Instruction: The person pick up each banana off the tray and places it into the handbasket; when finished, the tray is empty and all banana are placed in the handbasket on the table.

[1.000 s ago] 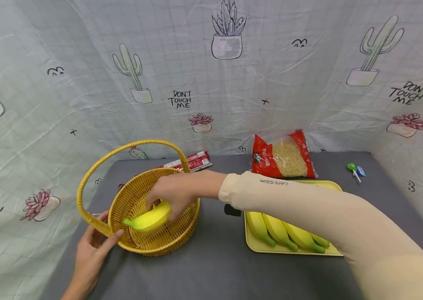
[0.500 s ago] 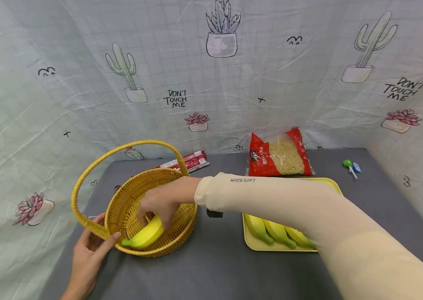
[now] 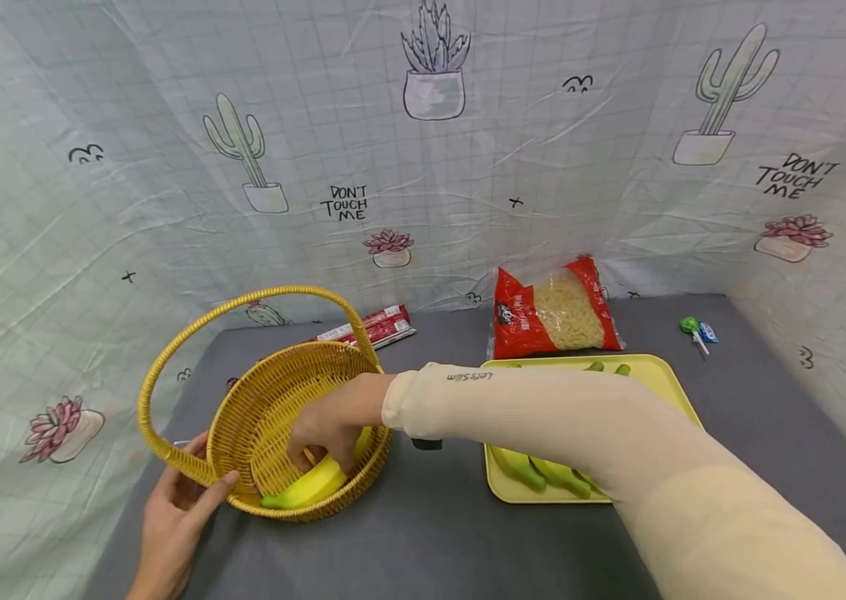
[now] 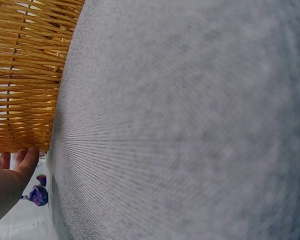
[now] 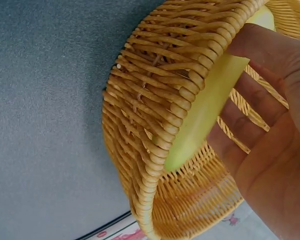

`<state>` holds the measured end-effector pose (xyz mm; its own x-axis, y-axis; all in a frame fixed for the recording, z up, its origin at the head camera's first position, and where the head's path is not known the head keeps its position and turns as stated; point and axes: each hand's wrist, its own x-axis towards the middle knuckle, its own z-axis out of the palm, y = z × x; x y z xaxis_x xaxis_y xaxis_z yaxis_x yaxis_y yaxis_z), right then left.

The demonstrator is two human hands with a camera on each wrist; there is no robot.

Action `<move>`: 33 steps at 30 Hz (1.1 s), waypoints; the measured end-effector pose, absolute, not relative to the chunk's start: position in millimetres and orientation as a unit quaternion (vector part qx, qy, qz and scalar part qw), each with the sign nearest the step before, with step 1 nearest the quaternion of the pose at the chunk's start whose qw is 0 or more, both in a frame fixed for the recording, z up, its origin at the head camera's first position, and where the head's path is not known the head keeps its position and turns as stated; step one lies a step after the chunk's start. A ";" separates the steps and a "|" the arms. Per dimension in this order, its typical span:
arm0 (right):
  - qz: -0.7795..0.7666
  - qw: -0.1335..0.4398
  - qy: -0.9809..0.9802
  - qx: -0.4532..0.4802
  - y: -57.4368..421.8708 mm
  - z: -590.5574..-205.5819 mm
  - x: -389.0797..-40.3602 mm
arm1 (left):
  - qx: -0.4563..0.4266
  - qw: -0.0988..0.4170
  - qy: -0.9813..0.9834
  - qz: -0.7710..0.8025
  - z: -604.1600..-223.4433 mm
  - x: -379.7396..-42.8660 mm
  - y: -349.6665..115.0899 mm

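A yellow wicker basket point(image 3: 283, 358) with a tall arched handle stands on the left of the grey table. At its left wall, my left hand point(image 3: 177, 525) holds on, thumb at the rim and fingers outside. The left wrist view shows those fingertips against the weave. Inside the basket, along its near wall, lies a yellow banana point(image 3: 310, 487) with a green tip. My right hand point(image 3: 327, 429) reaches in from above and pinches it between thumb and fingers. In the right wrist view, the thumb crosses the banana point(image 5: 202, 112); part is hidden behind the rim.
On the right, a pale yellow tray point(image 3: 666, 379) carries several bananas point(image 3: 561, 479), partly covered by my right sleeve. Behind it rests a red bag of pasta point(image 3: 568, 312). Red packets point(image 3: 388, 321) lie behind the basket. A green lollipop point(image 3: 689, 325) lies far right.
My right hand has lowered the banana from above the basket's middle down to its near wall. My left hand keeps its hold on the basket. The view has shifted slightly.
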<state>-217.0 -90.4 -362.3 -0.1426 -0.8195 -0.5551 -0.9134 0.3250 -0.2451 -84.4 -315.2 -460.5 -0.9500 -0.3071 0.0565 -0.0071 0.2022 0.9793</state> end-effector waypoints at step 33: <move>0.026 0.270 0.787 -0.554 -58.4 -331.6 -222.3 | 0.148 0.099 -0.770 -0.613 -460.6 -87.0 -314.9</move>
<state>-222.3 -58.4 -331.6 -0.2413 -0.8581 -0.4532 -0.8858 0.3855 -0.2583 -87.0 -314.9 -460.6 -0.9367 -0.3488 -0.0299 -0.1073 0.2048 0.9729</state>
